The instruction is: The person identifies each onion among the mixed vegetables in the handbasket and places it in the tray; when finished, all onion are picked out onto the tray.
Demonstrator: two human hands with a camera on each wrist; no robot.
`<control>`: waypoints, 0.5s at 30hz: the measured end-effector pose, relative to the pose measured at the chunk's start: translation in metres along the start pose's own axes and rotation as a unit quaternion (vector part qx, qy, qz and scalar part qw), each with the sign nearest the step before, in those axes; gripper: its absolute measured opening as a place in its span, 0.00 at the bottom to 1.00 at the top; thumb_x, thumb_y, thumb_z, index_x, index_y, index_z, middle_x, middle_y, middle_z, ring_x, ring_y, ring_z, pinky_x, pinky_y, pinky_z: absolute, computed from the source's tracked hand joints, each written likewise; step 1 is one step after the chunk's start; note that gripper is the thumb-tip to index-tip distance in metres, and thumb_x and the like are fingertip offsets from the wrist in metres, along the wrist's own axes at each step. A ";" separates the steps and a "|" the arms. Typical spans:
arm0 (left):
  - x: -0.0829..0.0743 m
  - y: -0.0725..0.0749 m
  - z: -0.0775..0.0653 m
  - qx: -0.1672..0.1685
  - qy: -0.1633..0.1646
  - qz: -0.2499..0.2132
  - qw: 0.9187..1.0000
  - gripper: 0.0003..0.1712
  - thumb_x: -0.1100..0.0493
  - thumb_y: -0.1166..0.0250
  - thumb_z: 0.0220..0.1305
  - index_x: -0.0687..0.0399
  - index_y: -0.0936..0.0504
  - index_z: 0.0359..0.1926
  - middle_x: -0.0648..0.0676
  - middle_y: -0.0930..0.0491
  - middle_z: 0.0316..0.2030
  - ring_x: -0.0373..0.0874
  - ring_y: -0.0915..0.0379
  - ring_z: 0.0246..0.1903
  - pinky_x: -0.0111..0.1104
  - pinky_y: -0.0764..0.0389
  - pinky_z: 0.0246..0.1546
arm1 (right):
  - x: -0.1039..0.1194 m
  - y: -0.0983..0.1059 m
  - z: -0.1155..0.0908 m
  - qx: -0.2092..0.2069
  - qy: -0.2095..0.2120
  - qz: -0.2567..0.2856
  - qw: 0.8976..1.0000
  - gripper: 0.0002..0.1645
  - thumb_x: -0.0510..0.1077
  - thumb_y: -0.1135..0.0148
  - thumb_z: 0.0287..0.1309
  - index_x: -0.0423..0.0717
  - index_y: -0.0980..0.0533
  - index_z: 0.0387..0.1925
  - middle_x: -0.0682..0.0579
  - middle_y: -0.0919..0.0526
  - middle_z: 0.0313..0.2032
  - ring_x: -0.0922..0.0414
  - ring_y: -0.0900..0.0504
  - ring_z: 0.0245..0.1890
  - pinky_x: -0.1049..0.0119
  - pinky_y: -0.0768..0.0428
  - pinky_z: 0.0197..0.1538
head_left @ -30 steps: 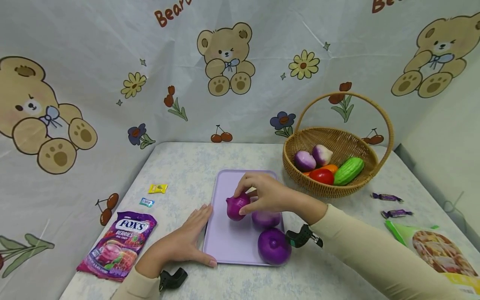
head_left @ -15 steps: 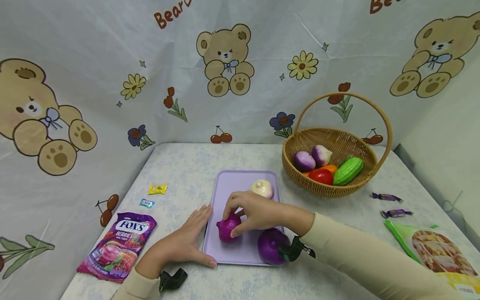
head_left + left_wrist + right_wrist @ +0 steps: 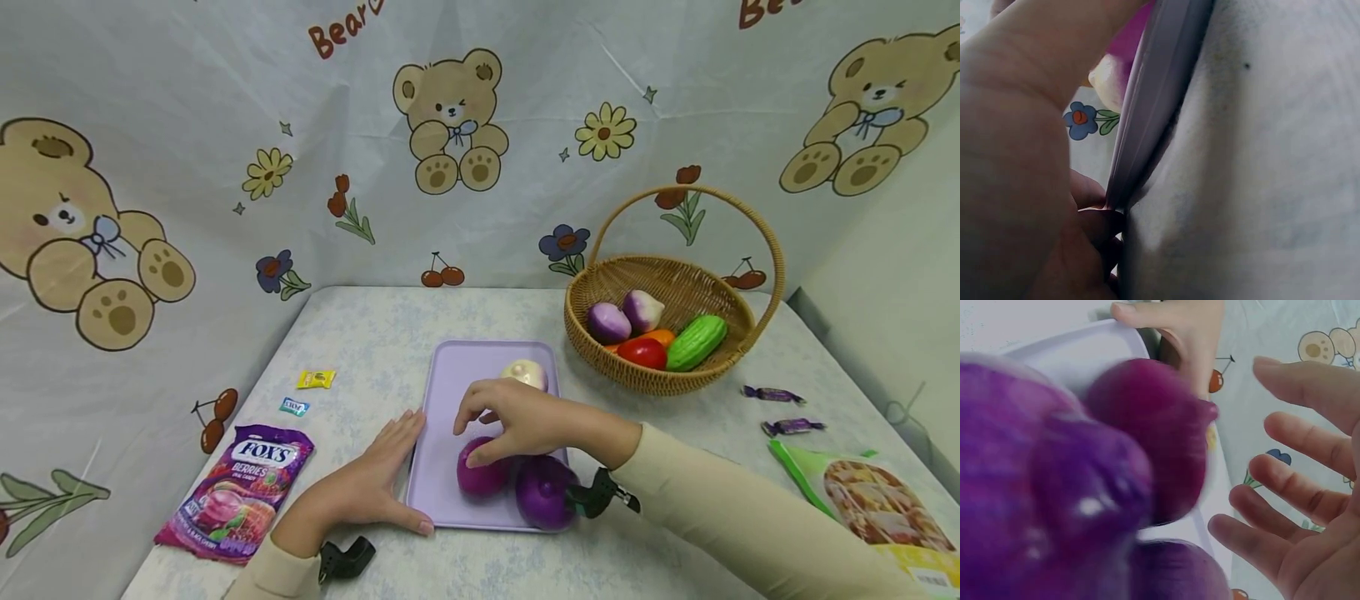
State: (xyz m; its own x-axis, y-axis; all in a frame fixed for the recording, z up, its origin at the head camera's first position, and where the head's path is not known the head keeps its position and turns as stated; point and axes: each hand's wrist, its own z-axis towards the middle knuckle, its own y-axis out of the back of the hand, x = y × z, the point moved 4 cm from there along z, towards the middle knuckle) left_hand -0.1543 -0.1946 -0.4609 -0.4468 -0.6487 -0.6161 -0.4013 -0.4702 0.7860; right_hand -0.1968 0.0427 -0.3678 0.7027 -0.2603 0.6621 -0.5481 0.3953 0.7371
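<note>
A magenta onion (image 3: 480, 479) lies on the lilac tray (image 3: 442, 508). Just above it is my right hand (image 3: 521, 421); the right wrist view shows that hand's fingers (image 3: 1294, 490) spread and apart from the onion (image 3: 1147, 431). To the onion's right sits a round dark purple vegetable (image 3: 542, 493), its knob (image 3: 1094, 481) large in the right wrist view. A whitish round vegetable (image 3: 527, 373) stands toward the tray's far end. My left hand (image 3: 371, 475) rests with extended fingers along the tray's left edge, its fingertips touching the rim (image 3: 1141, 119) in the left wrist view.
A wicker basket (image 3: 652, 383) at the back right holds turnips, a tomato, a carrot and a cucumber. A Fox's candy bag (image 3: 240, 492) and two small candies (image 3: 315, 378) lie left. Purple-wrapped candies (image 3: 793, 427) and a green-edged bag (image 3: 877, 500) lie right.
The onion came down from mid-tray to the tray's near part, then shifted slightly right. My right hand has let it go and its fingers have opened. My left hand stayed put.
</note>
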 end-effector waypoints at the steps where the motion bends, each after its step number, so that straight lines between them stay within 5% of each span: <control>1: 0.000 0.000 0.000 0.000 -0.001 0.000 1.000 0.86 0.23 0.20 0.42 0.65 0.58 0.84 0.62 0.62 0.83 0.57 0.72 0.81 0.55 0.64 0.78 | 0.000 0.001 -0.001 -0.002 0.007 -0.007 1.000 0.15 0.48 0.21 0.62 0.50 0.16 0.47 0.60 0.18 0.47 0.58 0.18 0.51 0.59 0.16 0.56; 6: 0.000 -0.001 0.000 0.002 -0.001 -0.001 1.000 0.86 0.23 0.20 0.42 0.65 0.59 0.84 0.63 0.63 0.83 0.57 0.72 0.81 0.55 0.64 0.78 | 0.004 0.012 -0.002 -0.027 0.033 -0.037 0.998 0.12 0.49 0.27 0.68 0.49 0.15 0.48 0.57 0.16 0.47 0.63 0.19 0.48 0.60 0.16 0.55; 15: 0.002 -0.002 0.001 -0.002 -0.005 0.003 1.000 0.86 0.23 0.20 0.43 0.64 0.58 0.84 0.63 0.62 0.83 0.58 0.72 0.81 0.56 0.64 0.77 | -0.004 0.045 -0.003 -0.095 -0.005 -0.077 0.992 0.16 0.50 0.30 0.71 0.46 0.16 0.53 0.54 0.16 0.52 0.57 0.19 0.53 0.58 0.19 0.58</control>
State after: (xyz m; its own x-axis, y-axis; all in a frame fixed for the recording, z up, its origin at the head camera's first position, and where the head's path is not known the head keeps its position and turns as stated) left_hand -0.1550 -0.1944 -0.4632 -0.4578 -0.6455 -0.6114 -0.3955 -0.4680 0.7903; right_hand -0.2230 0.0638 -0.3376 0.7669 -0.3386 0.5451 -0.3377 0.5094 0.7915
